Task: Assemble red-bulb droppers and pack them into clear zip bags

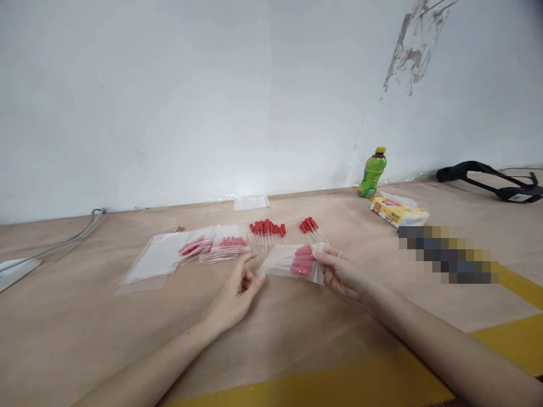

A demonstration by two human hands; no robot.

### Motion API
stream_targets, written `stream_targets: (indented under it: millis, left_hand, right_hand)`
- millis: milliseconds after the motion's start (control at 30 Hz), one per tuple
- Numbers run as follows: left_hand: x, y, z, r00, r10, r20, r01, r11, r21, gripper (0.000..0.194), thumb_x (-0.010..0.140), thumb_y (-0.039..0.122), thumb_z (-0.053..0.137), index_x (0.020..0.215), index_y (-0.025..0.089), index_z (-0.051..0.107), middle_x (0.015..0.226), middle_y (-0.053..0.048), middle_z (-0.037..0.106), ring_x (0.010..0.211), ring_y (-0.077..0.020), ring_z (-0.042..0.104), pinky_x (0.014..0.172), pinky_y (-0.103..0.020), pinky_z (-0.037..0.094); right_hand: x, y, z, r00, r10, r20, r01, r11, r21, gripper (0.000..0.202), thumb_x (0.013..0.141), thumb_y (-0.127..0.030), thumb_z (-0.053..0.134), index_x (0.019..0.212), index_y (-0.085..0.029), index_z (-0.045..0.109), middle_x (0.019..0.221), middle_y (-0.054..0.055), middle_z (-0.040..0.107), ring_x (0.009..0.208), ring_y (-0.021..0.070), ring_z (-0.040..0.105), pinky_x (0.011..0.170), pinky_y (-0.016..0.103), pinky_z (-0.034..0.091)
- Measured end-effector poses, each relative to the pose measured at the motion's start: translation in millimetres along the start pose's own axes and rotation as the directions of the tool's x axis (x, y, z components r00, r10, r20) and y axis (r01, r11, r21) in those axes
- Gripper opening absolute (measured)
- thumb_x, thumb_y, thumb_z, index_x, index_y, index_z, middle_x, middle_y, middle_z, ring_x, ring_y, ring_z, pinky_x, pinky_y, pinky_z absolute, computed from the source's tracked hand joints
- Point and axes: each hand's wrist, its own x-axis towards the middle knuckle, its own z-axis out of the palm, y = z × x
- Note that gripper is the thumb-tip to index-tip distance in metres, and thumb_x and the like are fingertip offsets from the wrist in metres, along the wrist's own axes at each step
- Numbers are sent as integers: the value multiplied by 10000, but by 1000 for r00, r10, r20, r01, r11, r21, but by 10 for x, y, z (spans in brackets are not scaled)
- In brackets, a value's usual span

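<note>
On the tan table [85, 339] in front of you, your right hand [341, 274] pinches one end of a clear plastic bag of red-bulbed droppers [292, 263]. Your left hand [237, 294], fingers loosely curled, grips its other end. Loose red-bulbed droppers [267, 230] lie just beyond, filled bags [220, 244] to their left.
</note>
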Motion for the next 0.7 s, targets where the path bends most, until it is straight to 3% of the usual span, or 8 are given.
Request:
stream_targets:
  millis: [67, 133, 200, 300, 400, 500, 567, 700]
  left_hand:
    - [28, 113, 85, 979, -109, 173, 163, 926, -341, 482, 843, 400, 436, 1276, 250, 287, 842, -31, 575, 712, -142, 590, 704, -322, 480]
    - [79, 208, 210, 953, -152, 261, 283, 751, -597, 403, 853, 387, 425, 1218, 220, 385, 939, -64, 594, 813, -151, 603, 772, -316, 470]
    - [138, 254, 331, 959, -209, 190, 280, 625, -729, 274, 838, 339, 472, 1044, 166, 524, 913, -69, 615, 798, -141, 609, 755, -277, 477]
    - [211, 230, 340, 949, -313, -32, 185, 636, -749, 112, 746, 188, 595, 841, 131, 573, 690, -20, 620, 564, -89, 583, 565, -190, 475]
    - [286, 183, -15, 952, -281, -123, 142, 758, -636, 178, 688, 119, 632, 857, 136, 576, 627, 2, 609, 484, -71, 550, 474, -160, 438]
    - [450, 172, -605, 952, -224, -207, 115, 892, -437, 277, 702, 136, 618, 968, 172, 552, 782, -18, 635, 597, -98, 594, 563, -204, 485]
    - [626, 167, -949, 947, -210, -244, 154, 961, -229, 199, 765, 194, 551, 959, 150, 543, 814, -28, 628, 597, -92, 574, 572, -214, 483]
    - [1015, 84, -1198, 958, -234, -164, 224, 971, -80, 225, 764, 211, 545, 952, 88, 540, 811, -74, 635, 624, -120, 571, 604, -254, 473]
  right_hand:
    - [-13, -2, 59, 1000, -11, 19, 11, 999, 48, 204, 753, -227, 590, 946, -161, 579, 884, 69, 661, 840, 180, 623, 829, 369, 458]
    - [-45, 21, 140, 998, 20, 65, -24, 998, 56, 234, 749, -234, 597, 971, -167, 565, 929, 68, 649, 875, 179, 612, 850, 373, 442]
    - [-86, 63, 205, 988, 80, 129, -81, 997, 0, 253, 729, -259, 622, 958, -167, 564, 948, 67, 638, 873, 179, 608, 841, 376, 442]
    - [-128, 109, 210, 973, 154, 173, -127, 979, -160, 248, 669, -285, 681, 850, -154, 575, 874, 46, 638, 809, 151, 609, 818, 342, 446]
    - [-119, 92, 112, 987, 138, 81, -112, 957, -267, 245, 631, -305, 710, 741, -149, 556, 776, 16, 623, 719, 109, 597, 762, 282, 451]
    - [-77, 44, 6, 994, 111, -17, -111, 953, -281, 266, 622, -322, 712, 703, -149, 527, 722, 2, 603, 651, 88, 578, 695, 254, 451]
    - [-52, 28, -40, 993, 112, -38, -118, 954, -276, 284, 611, -329, 716, 699, -150, 515, 687, -6, 589, 618, 85, 566, 663, 250, 449]
    - [-28, 61, -86, 994, 107, -19, -108, 946, -306, 306, 603, -349, 717, 709, -147, 513, 668, -12, 579, 591, 81, 553, 641, 252, 441]
